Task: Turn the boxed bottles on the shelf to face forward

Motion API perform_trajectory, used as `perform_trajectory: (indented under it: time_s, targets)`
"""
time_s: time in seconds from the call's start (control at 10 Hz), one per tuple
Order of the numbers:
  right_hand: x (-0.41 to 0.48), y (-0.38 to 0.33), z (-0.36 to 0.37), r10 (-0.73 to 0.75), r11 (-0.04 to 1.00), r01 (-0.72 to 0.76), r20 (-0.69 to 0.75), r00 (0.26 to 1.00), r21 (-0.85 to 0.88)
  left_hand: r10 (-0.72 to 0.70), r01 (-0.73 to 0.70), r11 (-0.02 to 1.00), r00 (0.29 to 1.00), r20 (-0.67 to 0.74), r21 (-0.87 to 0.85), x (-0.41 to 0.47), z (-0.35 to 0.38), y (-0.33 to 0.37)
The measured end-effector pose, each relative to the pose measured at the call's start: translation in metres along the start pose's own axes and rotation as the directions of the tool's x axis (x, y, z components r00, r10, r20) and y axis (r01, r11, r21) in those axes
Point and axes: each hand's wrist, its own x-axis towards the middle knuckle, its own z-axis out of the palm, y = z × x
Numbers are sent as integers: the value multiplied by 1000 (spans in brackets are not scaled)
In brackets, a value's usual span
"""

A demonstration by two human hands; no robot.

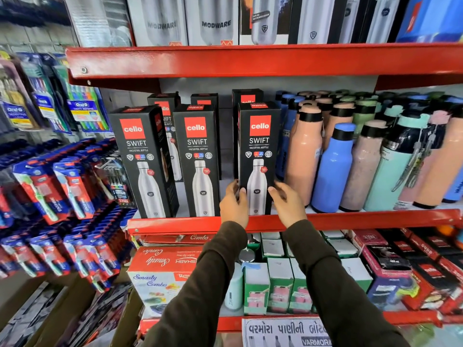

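Observation:
Three black "cello SWIFT" bottle boxes stand in the front row of the red middle shelf (175,225). The left box (140,161) is angled, showing its right side. The middle box (198,159) and the right box (259,156) show their printed fronts. My left hand (234,202) grips the right box's lower left edge, fingers wrapped round it. My right hand (288,201) is at that box's lower right edge, fingers spread, touching or nearly touching it. More of the same boxes (246,97) stand in a row behind.
Loose pink, blue, mint and green bottles (333,169) crowd the shelf right beside the right box. Toothbrush packs (62,186) hang at the left. Boxed steel bottles (215,21) fill the shelf above, and small boxes (280,284) the shelf below.

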Motion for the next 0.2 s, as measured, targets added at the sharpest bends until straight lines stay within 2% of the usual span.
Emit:
perform_trajectory:
  time_s: [0.1, 0.2]
  targets:
    - [-4, -13, -30, -97, 994, 99, -42, 994, 43, 221, -224, 973, 973, -60, -57, -11, -8, 9]
    - [-9, -41, -87, -258, 940, 319, -356, 898, 123, 582, -578, 813, 803, -127, 74, -12, -25, 32]
